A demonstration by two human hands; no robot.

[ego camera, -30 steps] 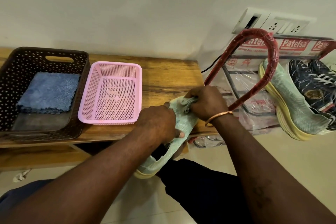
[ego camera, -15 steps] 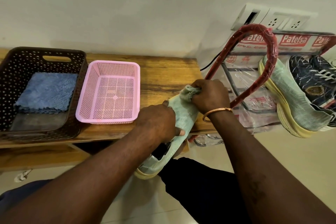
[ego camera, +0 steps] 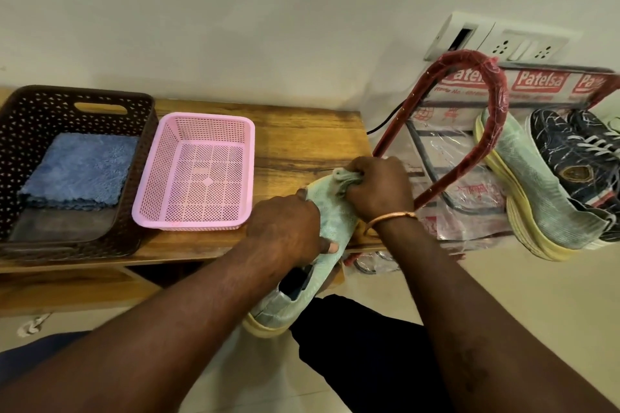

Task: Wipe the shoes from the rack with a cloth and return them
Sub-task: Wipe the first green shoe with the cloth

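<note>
We curled our left hand (ego camera: 285, 225) round the middle of the pale green mesh shoe with a yellow sole (ego camera: 332, 211), its toe over the wooden bench's (ego camera: 302, 144) front right corner and its heel low by our lap. Our right hand (ego camera: 379, 188) clenched a crumpled pale cloth (ego camera: 342, 176) against the toe. A pink perforated plastic basket (ego camera: 208, 116) and a dark brown plastic basket (ego camera: 144, 144) holding a folded blue cloth (ego camera: 80, 171) sat toward the bench's left end. The red-framed shoe rack (ego camera: 496, 104) stood just off its right end.

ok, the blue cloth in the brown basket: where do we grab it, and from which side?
Judging by its pose, from above: the brown basket's walls block side approaches. Pinch the blue cloth's near edge, where its stacked folds show and bare basket floor leaves finger room.
</note>
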